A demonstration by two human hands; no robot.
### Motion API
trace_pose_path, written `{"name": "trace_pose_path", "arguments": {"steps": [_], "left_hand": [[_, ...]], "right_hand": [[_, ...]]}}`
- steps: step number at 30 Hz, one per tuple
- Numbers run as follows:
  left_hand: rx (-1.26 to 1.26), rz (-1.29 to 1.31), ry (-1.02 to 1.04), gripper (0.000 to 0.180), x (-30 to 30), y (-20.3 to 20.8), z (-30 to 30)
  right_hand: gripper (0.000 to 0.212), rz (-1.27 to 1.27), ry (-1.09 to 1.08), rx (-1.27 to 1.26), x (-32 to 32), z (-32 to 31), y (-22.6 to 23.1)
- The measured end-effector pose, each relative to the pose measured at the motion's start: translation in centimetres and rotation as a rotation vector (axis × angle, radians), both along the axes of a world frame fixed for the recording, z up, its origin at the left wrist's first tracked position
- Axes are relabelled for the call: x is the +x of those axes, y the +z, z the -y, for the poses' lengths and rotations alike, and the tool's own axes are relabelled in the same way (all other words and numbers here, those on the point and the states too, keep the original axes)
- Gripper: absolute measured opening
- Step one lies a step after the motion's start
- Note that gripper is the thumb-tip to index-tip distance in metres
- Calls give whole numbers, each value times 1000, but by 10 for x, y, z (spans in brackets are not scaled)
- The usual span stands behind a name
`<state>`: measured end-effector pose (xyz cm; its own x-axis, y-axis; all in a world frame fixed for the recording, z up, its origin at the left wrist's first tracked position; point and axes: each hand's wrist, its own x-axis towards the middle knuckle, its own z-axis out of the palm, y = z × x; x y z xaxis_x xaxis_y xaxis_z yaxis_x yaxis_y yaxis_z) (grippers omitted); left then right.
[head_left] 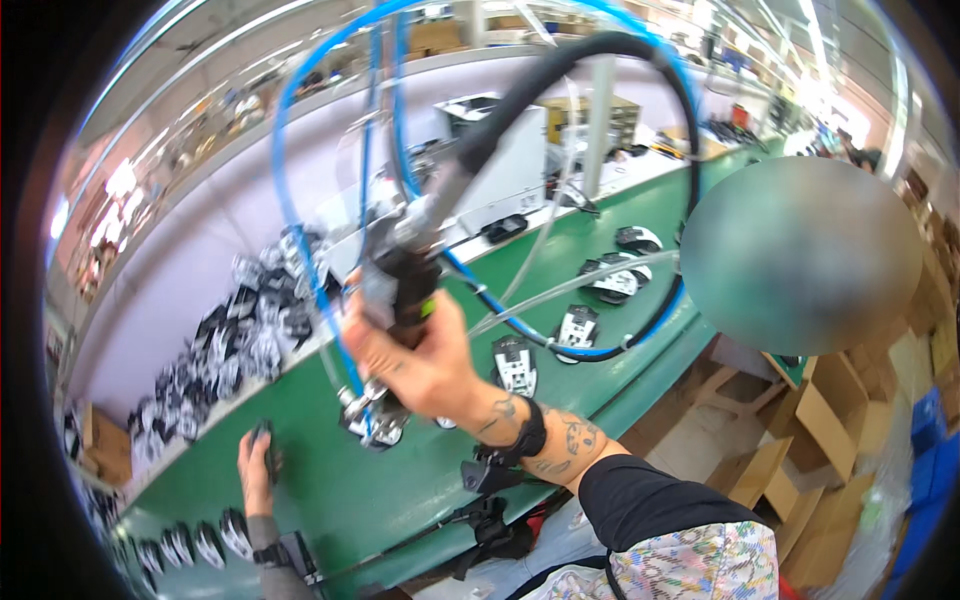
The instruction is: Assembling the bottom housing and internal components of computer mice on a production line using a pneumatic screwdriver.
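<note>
My right hand is raised over the bench, its fingers wrapped round the dark body of a power screwdriver hung from a thick black cable and blue air hoses. The driver's metal tip end points down, close above a partly hidden black-and-white mouse shell. Farther left, my left hand rests low at the green bench, closed on a dark computer mouse shell seen edge-on. A row of mouse shells stands near my left forearm. Other open shells lie spaced along the bench to the right.
A heap of black and white plastic parts lies on the shelf behind the bench. Blue hoses loop across the view. At the right are a blurred oval and open cardboard boxes. A brown box stands far left.
</note>
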<state>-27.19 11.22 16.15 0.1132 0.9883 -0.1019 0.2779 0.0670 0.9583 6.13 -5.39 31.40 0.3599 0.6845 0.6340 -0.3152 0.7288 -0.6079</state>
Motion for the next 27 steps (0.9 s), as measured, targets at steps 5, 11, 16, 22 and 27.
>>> {"name": "trace_pose_path", "arguments": {"steps": [5, 11, 16, 22, 27], "left_hand": [[-254, 960, -186, 49, 115, 32, 59], [-377, 1254, -284, 47, 162, 30, 93], [-459, 1248, -231, 43, 166, 6, 101], [-473, 1149, -378, 45, 181, 2, 109], [-482, 1097, -344, 47, 177, 0, 118]], "right_hand": [[33, 36, -94, 87, 16, 1, -7], [38, -31, -129, 193, 18, 6, 1], [43, 3, -138, 249, 23, -1, 4], [43, 29, -140, 241, 27, -5, 2], [44, -5, -147, 249, 20, -5, -1]]}}
